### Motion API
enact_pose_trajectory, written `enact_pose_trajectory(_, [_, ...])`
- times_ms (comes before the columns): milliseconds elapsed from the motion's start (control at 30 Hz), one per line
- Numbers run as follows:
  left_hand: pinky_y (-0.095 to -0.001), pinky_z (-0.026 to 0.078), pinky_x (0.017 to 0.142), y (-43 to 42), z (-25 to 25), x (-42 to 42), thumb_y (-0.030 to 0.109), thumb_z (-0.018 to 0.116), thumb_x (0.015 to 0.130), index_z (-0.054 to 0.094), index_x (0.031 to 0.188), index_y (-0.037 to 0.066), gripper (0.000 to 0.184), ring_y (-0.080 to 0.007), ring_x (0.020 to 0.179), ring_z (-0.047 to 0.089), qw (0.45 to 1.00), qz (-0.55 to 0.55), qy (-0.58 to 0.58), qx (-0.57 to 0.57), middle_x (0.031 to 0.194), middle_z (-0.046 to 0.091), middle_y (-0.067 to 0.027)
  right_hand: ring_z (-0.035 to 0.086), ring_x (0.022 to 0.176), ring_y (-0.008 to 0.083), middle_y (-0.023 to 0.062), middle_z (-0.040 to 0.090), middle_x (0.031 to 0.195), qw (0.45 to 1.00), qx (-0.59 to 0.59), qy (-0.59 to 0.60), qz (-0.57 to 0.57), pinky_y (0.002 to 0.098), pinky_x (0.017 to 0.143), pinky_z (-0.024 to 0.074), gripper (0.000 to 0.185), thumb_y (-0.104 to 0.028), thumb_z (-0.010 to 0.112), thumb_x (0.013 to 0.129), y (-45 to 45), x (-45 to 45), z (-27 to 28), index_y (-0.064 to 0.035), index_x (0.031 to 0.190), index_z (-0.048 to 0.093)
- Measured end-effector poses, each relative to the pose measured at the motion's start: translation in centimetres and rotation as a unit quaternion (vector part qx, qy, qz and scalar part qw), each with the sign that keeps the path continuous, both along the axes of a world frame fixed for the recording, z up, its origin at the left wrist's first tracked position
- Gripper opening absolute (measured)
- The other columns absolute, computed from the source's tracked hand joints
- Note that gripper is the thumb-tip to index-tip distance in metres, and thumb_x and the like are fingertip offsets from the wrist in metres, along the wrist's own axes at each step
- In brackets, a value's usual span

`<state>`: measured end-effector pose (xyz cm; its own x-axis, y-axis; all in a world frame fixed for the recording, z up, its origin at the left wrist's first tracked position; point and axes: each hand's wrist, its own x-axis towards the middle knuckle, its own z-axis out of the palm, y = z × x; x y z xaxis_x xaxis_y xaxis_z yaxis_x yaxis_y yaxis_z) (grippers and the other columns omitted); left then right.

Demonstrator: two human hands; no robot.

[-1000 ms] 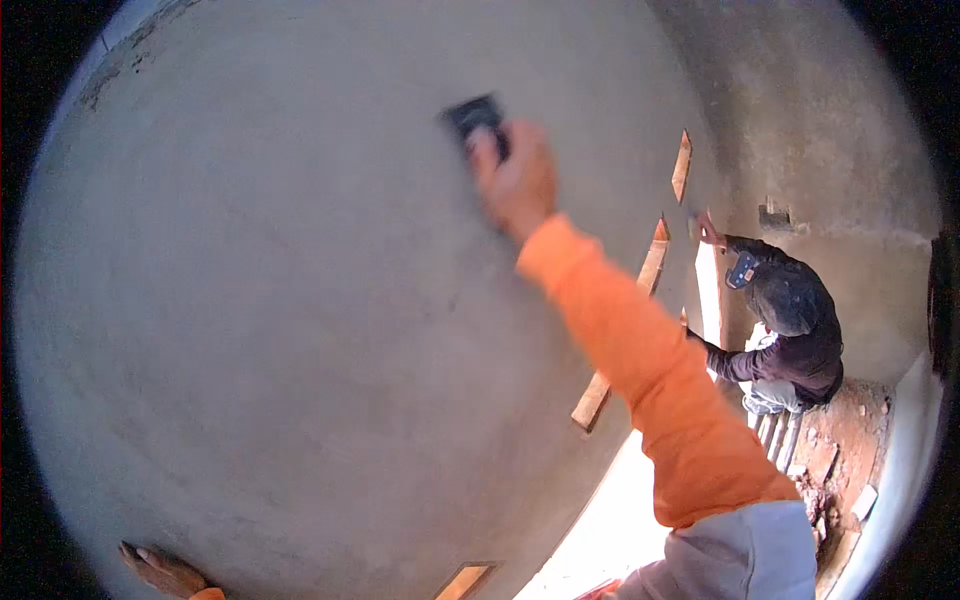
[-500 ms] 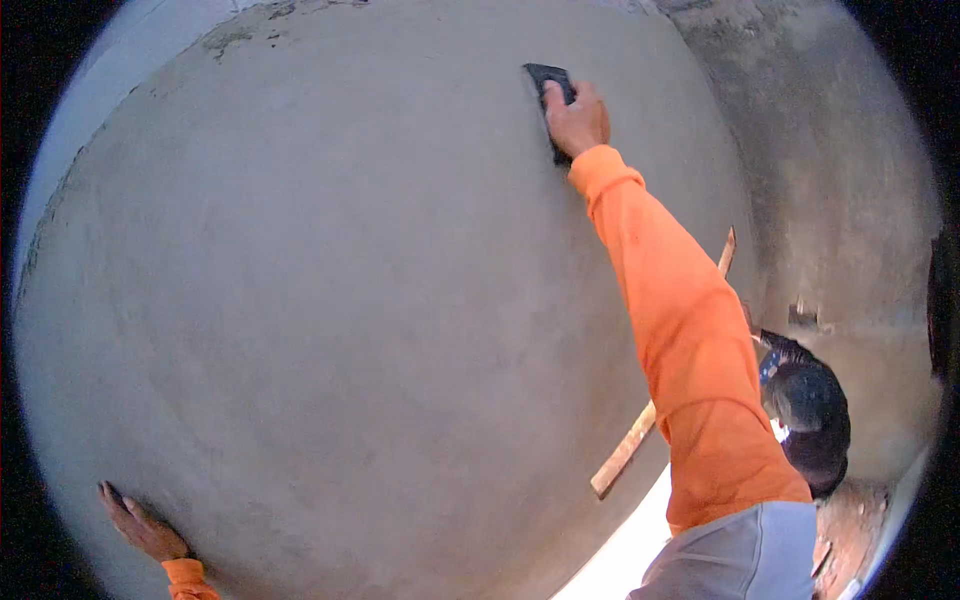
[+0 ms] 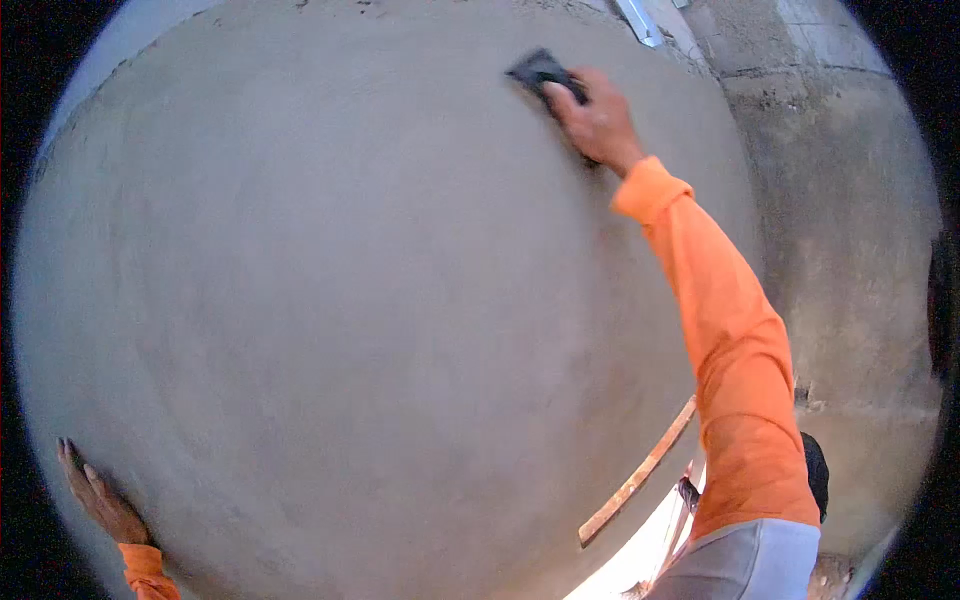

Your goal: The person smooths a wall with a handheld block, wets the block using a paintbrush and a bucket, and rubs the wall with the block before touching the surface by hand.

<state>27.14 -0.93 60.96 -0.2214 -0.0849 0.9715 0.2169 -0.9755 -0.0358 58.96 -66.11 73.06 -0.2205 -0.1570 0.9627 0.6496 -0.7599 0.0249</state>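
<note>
A grey plastered wall (image 3: 380,280) fills most of the head view. High on it, my right hand (image 3: 598,122) is closed round the grip of a dark plastering float (image 3: 542,72), whose face lies against the plaster. The float is tilted, its upper end toward the left, and my hand covers part of it. At the lower left, my left hand (image 3: 102,500) rests on the wall with fingers stretched out, holding nothing I can see.
A wooden strip (image 3: 640,470) slants across the lower right of the wall. Partly hidden behind my right arm is another person (image 3: 815,475). A rougher side wall (image 3: 840,200) meets this one on the right. A pale metal strip (image 3: 638,22) shows at the top.
My right hand and the float have tilted further left at the top, the hand shifting slightly right. The view has shifted, and my left hand appears further left. The other person is now mostly hidden.
</note>
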Motion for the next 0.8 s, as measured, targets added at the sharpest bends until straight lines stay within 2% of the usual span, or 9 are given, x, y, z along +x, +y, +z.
enact_pose_trajectory(100, [-0.0387,0.018,0.109,0.6,0.1,0.1,0.027,0.034,0.095,0.038,0.133,0.000,0.047,-0.0284,0.131,0.029,1.000,-0.019,-0.001,0.023,0.140,0.036,-0.0145,0.058,0.093,0.0383,0.0226,0.062,0.094,0.970,0.203,0.125,-0.048,0.0388,0.082,0.0450,0.045,-0.041,0.056,0.083,-4.8,2.8,3.1,-0.0010,0.104,0.058])
enact_pose_trajectory(233, [-0.0391,0.019,0.109,1.3,0.0,0.1,0.029,0.033,0.095,0.038,0.133,0.000,0.048,-0.0282,0.131,0.030,0.999,0.027,0.001,0.021,0.139,0.036,-0.0145,0.059,0.093,0.0369,0.0228,0.062,0.093,0.983,0.170,0.043,-0.047,0.0393,0.081,0.0455,0.043,-0.039,0.056,0.084,0.1,1.6,9.1,-0.0009,0.103,0.058])
enact_pose_trajectory(300, [-0.0398,0.019,0.108,1.5,-0.7,0.6,0.033,0.031,0.096,0.038,0.133,0.000,0.050,-0.0284,0.130,0.031,1.000,0.013,0.004,0.014,0.139,0.037,-0.0147,0.057,0.098,0.0357,0.0221,0.060,0.102,0.999,-0.024,-0.009,-0.048,0.0414,0.084,0.0439,0.049,-0.045,0.054,0.082,3.0,-0.7,5.8,-0.0025,0.107,0.058])
enact_pose_trajectory(400, [-0.0399,0.019,0.108,2.1,-0.4,0.7,0.032,0.032,0.095,0.038,0.133,0.000,0.050,-0.0281,0.131,0.030,0.999,-0.013,0.015,0.027,0.139,0.036,-0.0146,0.058,0.093,0.0369,0.0225,0.061,0.099,0.999,-0.033,0.014,-0.012,0.0418,0.081,0.0449,0.047,-0.044,0.054,0.083,0.5,0.2,-4.7,-0.0020,0.103,0.059])
enact_pose_trajectory(500, [-0.0402,0.019,0.109,6.0,-1.1,0.1,0.030,0.032,0.095,0.037,0.133,-0.001,0.048,-0.0286,0.131,0.030,0.999,-0.011,0.028,0.014,0.140,0.035,-0.0160,0.058,0.085,0.0376,0.0208,0.062,0.089,0.992,0.079,0.094,-0.009,0.0412,0.076,0.0463,0.043,-0.040,0.057,0.082,-4.0,3.2,-5.5,-0.0010,0.098,0.058])
enact_pose_trajectory(567, [-0.0392,0.019,0.109,15.9,-2.9,-1.2,0.028,0.031,0.096,0.037,0.133,0.000,0.047,-0.0291,0.130,0.030,0.972,0.179,0.080,0.133,0.140,0.034,-0.0165,0.058,0.077,0.0374,0.0185,0.061,0.079,0.971,0.211,0.058,-0.094,0.0403,0.070,0.0467,0.040,-0.037,0.060,0.081,-3.9,4.2,-3.7,0.0002,0.095,0.058])
enact_pose_trajectory(667, [-0.0392,0.020,0.108,10.3,-2.2,-0.2,0.029,0.032,0.096,0.037,0.133,0.000,0.047,-0.0293,0.130,0.031,0.989,0.088,0.063,0.105,0.140,0.035,-0.0164,0.059,0.077,0.0271,0.0195,0.060,0.084,0.996,0.053,0.073,-0.021,0.0360,0.068,0.0459,0.036,-0.032,0.057,0.085,1.5,0.4,-7.5,0.0012,0.100,0.056])
enact_pose_trajectory(733, [-0.0392,0.020,0.108,7.7,-2.2,0.5,0.029,0.032,0.096,0.038,0.132,0.000,0.047,-0.0294,0.129,0.032,0.992,0.064,0.054,0.094,0.139,0.036,-0.0164,0.056,0.075,0.0367,0.0198,0.057,0.082,0.999,-0.041,0.025,0.018,0.0398,0.069,0.0446,0.032,-0.029,0.059,0.083,3.9,-1.3,-15.8,0.0004,0.095,0.057])
enact_pose_trajectory(800, [-0.0392,0.021,0.108,7.4,-2.3,0.4,0.030,0.032,0.095,0.038,0.132,0.000,0.048,-0.0295,0.129,0.032,0.994,0.059,0.045,0.085,0.139,0.036,-0.0163,0.056,0.076,0.0345,0.0192,0.057,0.085,0.994,0.019,0.103,-0.009,0.0390,0.070,0.0444,0.028,-0.026,0.058,0.084,1.4,-0.2,-23.8,0.0004,0.095,0.056])
